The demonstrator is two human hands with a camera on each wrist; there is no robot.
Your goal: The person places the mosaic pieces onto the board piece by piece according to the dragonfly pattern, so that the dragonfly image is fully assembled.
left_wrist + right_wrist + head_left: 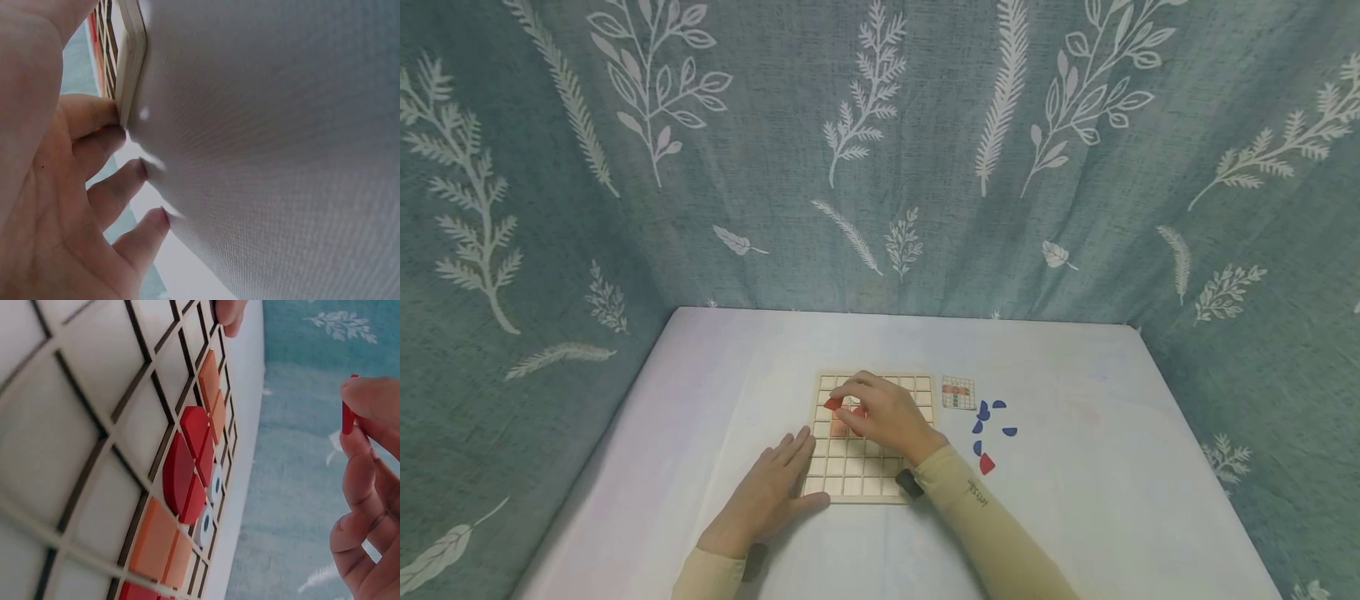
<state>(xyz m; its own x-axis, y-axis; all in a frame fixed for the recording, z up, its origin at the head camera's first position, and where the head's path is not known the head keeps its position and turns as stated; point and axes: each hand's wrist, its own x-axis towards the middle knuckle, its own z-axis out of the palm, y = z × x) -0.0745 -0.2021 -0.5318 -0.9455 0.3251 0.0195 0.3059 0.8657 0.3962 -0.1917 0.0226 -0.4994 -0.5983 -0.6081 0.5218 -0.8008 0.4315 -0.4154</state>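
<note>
A small red wedge-like piece is pinched between the thumb and fingertips of my right hand, above the wooden grid board. In the right wrist view this red piece appears edge-on, apart from the board. Red curved pieces sit together in the grid, with orange square pieces and white pieces with dark dots around them. My left hand rests at the board's left side, fingers extended. Seen from the left wrist, its fingertips touch the board's edge and the cloth.
Right of the board lies a small pattern card. Several blue half-round pieces and a loose red piece are scattered beyond it on the white tablecloth. Leaf-patterned green curtains enclose the table's back and sides.
</note>
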